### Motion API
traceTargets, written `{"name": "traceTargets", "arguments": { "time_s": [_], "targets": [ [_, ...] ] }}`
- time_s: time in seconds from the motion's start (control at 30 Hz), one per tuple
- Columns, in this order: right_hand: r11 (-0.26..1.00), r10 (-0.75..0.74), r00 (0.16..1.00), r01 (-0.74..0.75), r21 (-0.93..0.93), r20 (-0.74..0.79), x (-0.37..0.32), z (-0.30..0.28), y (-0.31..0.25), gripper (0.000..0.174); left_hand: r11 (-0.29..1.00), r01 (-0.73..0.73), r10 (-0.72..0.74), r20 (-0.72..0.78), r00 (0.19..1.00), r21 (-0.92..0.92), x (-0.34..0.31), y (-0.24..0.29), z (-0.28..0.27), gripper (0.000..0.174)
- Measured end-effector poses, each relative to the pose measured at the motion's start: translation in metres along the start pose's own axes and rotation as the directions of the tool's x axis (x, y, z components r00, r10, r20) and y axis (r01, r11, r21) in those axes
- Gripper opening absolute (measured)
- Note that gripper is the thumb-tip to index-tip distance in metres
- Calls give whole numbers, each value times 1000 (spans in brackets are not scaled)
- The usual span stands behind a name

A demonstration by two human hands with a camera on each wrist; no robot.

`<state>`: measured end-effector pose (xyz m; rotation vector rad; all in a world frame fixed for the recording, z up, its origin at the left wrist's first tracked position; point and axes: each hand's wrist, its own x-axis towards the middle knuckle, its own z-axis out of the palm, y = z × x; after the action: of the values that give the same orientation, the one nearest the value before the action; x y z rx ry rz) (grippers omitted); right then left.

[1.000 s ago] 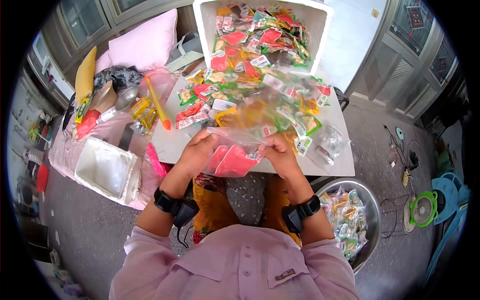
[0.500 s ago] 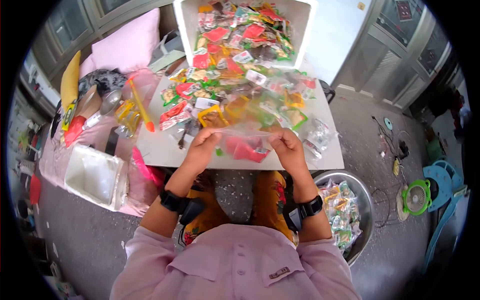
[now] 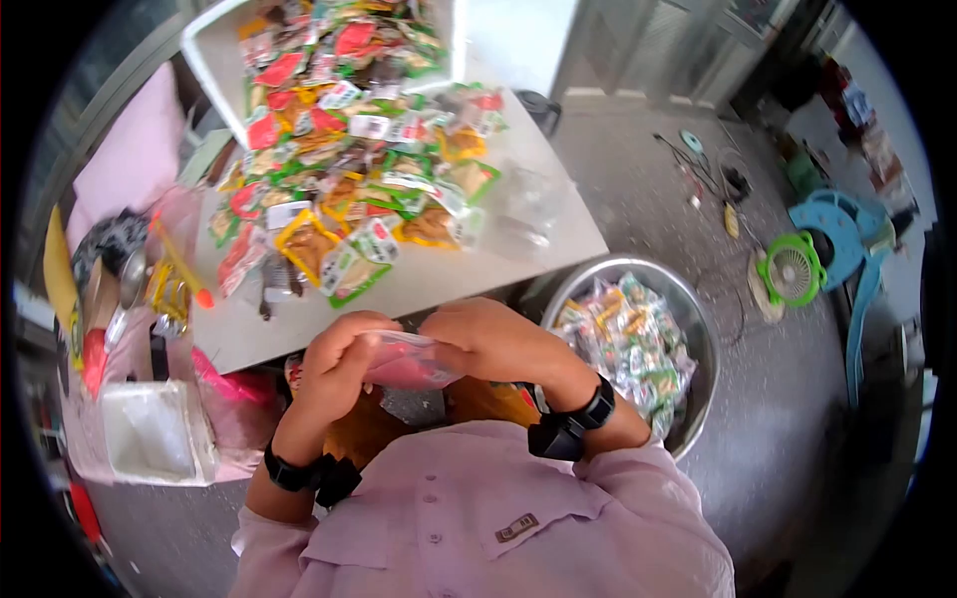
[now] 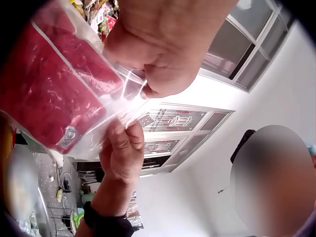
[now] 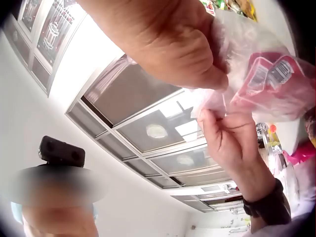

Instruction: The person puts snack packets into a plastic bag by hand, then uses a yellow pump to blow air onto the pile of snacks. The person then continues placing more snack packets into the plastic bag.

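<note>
A clear plastic bag (image 3: 414,367) with red flat packets (image 4: 44,84) inside hangs between the two hands, over the lap. My left hand (image 3: 334,367) pinches its top edge at one side, thumb against fingers. On the other side my right hand (image 3: 490,339) grips the same edge, its back turned up in the head view. In the right wrist view a white label with a barcode (image 5: 281,73) shows through the plastic. Beyond the hands, many colourful food packets (image 3: 349,179) lie heaped on the table (image 3: 523,239).
A white foam box (image 3: 214,60) tipped toward me spills packets onto the table. On the right stands a metal basin (image 3: 706,344) filled with bagged packets (image 3: 633,349). At left are a white foam tray (image 3: 150,434) and an orange-yellow stick (image 3: 179,261). A green fan (image 3: 793,269) is farther right.
The head view has swung right, so the table sits farther left and the basin nearer the middle. Both hands have drawn the bag off the table edge, closer to the body.
</note>
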<state>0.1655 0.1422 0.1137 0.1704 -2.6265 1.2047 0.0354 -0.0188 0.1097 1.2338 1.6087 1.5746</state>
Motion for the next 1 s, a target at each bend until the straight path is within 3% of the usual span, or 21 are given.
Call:
{"name": "traceTargets", "arguments": {
  "time_s": [0.07, 0.17, 0.23, 0.3, 0.37, 0.43, 0.53, 0.63, 0.67, 0.77, 0.9, 1.0],
  "targets": [
    [1000, -15, 998, 16, 17, -57, -9, -1, -1, 14, 999, 13, -13, -12, 1000, -35, -2, -8, 3, 17],
    [999, -34, 991, 28, -42, -129, -27, -14, 1, 12, 976, 146, -137, 66, 988, -163, -7, -16, 8, 19],
    [994, -57, 974, 34, -104, -220, -46, -24, 11, 11, 987, 110, -100, 80, 992, -121, -5, -24, 7, 21],
    [981, 53, 970, -95, -171, -236, -73, -44, 19, 10, 992, 87, -81, 69, 994, -95, -3, -36, 4, 21],
    [967, 177, 932, -225, -121, -315, -103, -61, 23, 9, 982, 174, -171, 53, 984, -68, -7, -52, -4, 20],
    [924, 344, 871, -380, -36, -351, -137, -71, 42, 7, 961, 273, -270, 42, 962, -55, -12, -76, -13, 18],
    [755, 654, 665, -542, 369, -361, -178, -70, 62, 8, 900, 433, -433, 12, 901, -59, -26, -111, -23, 15],
    [608, 794, 540, -715, 345, -279, -216, -62, 92, 10, 830, 553, -555, -10, 832, -73, -42, -147, -33, 15],
    [553, 832, 493, -705, 444, -253, -224, -58, 98, 12, 812, 578, -581, -20, 814, -81, -48, -154, -34, 16],
    [462, 869, 350, -825, 324, -349, -265, -41, 140, 11, 776, 626, -629, -9, 778, -79, -64, -173, -44, 16],
    [382, 894, 264, -871, 308, -363, -316, -17, 209, 13, 777, 621, -628, -65, 775, -107, -72, -177, -44, 17],
    [417, 742, 336, -909, 7, -580, -328, -14, 244, 13, 771, 623, -635, -101, 766, -132, -73, -177, -43, 17]
  ]
}}
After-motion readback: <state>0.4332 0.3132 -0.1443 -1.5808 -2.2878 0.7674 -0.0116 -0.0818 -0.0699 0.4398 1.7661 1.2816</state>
